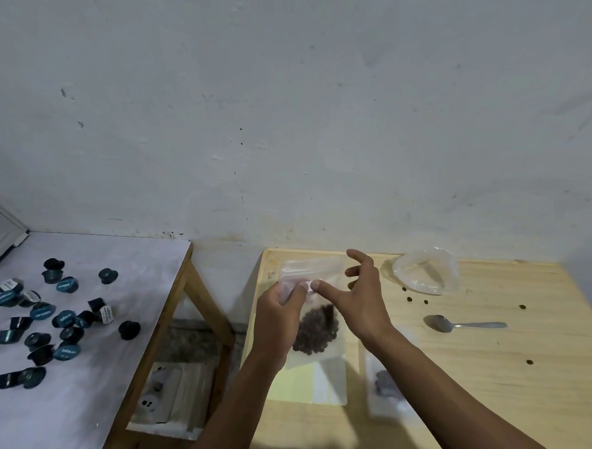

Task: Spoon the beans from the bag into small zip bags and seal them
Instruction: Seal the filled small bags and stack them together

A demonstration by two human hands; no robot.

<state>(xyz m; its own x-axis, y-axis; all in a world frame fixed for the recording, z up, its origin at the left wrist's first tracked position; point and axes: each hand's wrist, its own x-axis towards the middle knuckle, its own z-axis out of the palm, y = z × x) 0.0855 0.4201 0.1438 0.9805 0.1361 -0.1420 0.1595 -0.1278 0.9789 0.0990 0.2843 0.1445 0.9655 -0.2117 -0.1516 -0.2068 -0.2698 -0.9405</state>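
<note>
Pale wood surface (501,368) against a scuffed white wall (281,105); a second, white-topped surface (90,389) lies left, strewn with capsules (65,318) whose labels are unreadable. Left hand (278,314) pinches a zip bag (313,326) of beans above the left edge; right hand (363,296) touches it, fingers spread. Spoon (461,323) and clear bag (427,269) lie right.
</note>
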